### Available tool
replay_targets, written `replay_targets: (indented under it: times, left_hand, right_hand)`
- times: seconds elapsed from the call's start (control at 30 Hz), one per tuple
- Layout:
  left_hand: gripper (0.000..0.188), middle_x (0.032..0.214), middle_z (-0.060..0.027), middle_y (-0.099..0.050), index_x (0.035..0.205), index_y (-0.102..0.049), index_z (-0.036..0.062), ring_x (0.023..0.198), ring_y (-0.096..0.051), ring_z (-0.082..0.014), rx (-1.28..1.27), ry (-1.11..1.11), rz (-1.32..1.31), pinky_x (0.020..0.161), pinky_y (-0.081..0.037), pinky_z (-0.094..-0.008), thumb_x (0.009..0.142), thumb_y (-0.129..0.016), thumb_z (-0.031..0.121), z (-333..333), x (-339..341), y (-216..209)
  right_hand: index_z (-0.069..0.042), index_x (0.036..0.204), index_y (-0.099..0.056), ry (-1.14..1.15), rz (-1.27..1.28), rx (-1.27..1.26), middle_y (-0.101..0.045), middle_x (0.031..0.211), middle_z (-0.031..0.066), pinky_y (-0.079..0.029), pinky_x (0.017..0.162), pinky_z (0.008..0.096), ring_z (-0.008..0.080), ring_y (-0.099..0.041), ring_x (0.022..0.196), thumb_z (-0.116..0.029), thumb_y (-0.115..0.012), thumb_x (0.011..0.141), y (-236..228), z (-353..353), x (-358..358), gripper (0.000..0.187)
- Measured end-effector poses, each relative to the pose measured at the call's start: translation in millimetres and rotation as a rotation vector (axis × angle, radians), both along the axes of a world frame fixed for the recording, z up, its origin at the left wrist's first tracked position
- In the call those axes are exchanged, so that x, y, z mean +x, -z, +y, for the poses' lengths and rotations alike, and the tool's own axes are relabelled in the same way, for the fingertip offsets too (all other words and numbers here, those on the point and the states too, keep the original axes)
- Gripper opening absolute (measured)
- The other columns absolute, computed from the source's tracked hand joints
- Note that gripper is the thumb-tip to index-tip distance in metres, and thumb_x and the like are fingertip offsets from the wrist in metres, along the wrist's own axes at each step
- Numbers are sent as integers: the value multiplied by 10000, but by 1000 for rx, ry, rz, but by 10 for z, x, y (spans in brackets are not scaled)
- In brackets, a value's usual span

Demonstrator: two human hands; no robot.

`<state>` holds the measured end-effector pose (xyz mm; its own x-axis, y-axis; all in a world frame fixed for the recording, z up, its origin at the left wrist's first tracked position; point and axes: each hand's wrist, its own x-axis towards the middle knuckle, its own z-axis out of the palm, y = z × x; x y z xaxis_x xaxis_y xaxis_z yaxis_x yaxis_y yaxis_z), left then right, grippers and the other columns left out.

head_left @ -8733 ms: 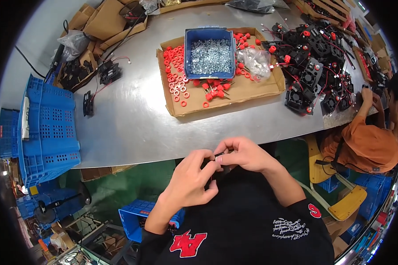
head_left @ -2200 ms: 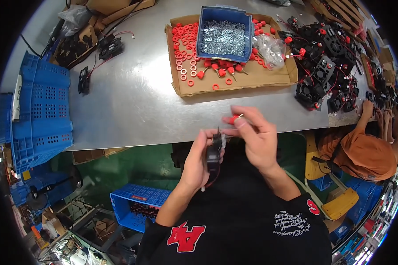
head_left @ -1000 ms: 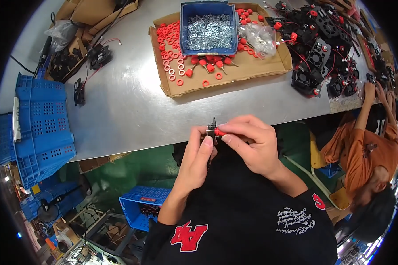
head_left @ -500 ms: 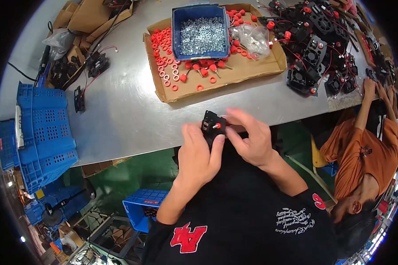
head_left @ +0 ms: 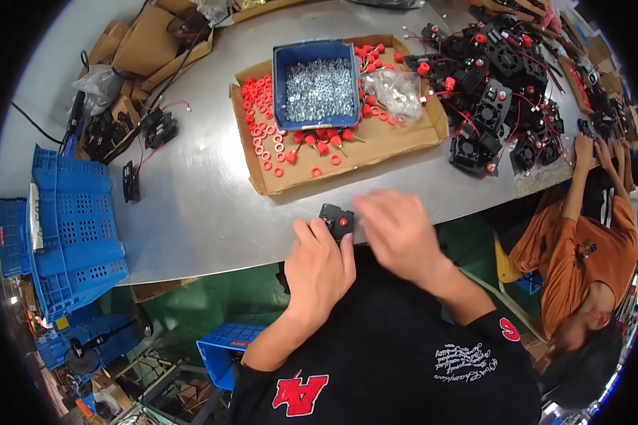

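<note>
My left hand (head_left: 313,275) holds a small black plastic part (head_left: 330,210) between thumb and fingers, just over the table's front edge. A red ring (head_left: 344,222) with a pale centre sits on the face of that part. My right hand (head_left: 403,237) hovers close by on the right, apart from the part; its fingertips are smeared by motion, so whether they hold anything is unclear. Beyond my hands, a cardboard tray (head_left: 390,154) carries loose red rings (head_left: 256,129), red-headed screws (head_left: 322,149) and a blue bin (head_left: 312,125) full of small metal nuts.
A clear plastic bag (head_left: 398,92) lies in the tray. Black fan assemblies (head_left: 489,110) with red wires are heaped at the right; others (head_left: 158,129) lie at the left. A blue crate (head_left: 78,234) stands beside the table. A person in orange (head_left: 592,244) works at far right.
The black part has tilted, so its face with the red ring shows flatter. My right hand has lifted away from it. The whole view has shifted, placing the table items lower.
</note>
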<state>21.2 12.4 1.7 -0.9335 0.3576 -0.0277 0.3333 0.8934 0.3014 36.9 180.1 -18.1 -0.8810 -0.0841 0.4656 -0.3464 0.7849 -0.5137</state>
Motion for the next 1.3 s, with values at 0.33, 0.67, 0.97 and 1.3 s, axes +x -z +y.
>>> replay_targets:
  times: [0.33, 0.67, 0.97, 1.3]
  left_hand:
    - [412, 994, -218, -507, 1022, -466, -33, 721, -640, -409, 56, -1, -87, 587, -524, -484, 943, -599, 349, -30, -37, -2]
    - [421, 971, -195, -503, 1022, -470, -29, 705, -642, -375, 54, -5, -69, 569, -529, -456, 936, -608, 359, -74, -29, 57]
    - [417, 940, -165, -502, 971, -488, -12, 669, -637, -308, 40, 10, 17, 520, -527, -391, 926, -628, 378, -65, -27, 94]
    - [424, 976, -209, -513, 1059, -479, -41, 713, -646, -385, 103, 23, -120, 570, -527, -457, 924, -630, 331, -117, -81, 38]
  right_hand:
    - [-20, 901, -684, 367, -219, 626, -698, 871, 163, -562, 646, 439, 353, -703, 743, -87, -619, 807, -215, 923, -1421, 133]
    - [-39, 810, -719, 54, -286, 570, -685, 786, 189, -554, 734, 479, 392, -686, 774, -143, -661, 771, -143, 1047, -1613, 125]
    - [-10, 950, -718, 379, 82, 217, -708, 848, 160, -549, 716, 393, 322, -696, 760, -84, -665, 862, -154, 928, -1236, 127]
    - [-73, 949, -716, -207, 40, -34, -716, 870, 68, -569, 658, 344, 233, -701, 734, -67, -760, 756, 5, 70, -232, 198]
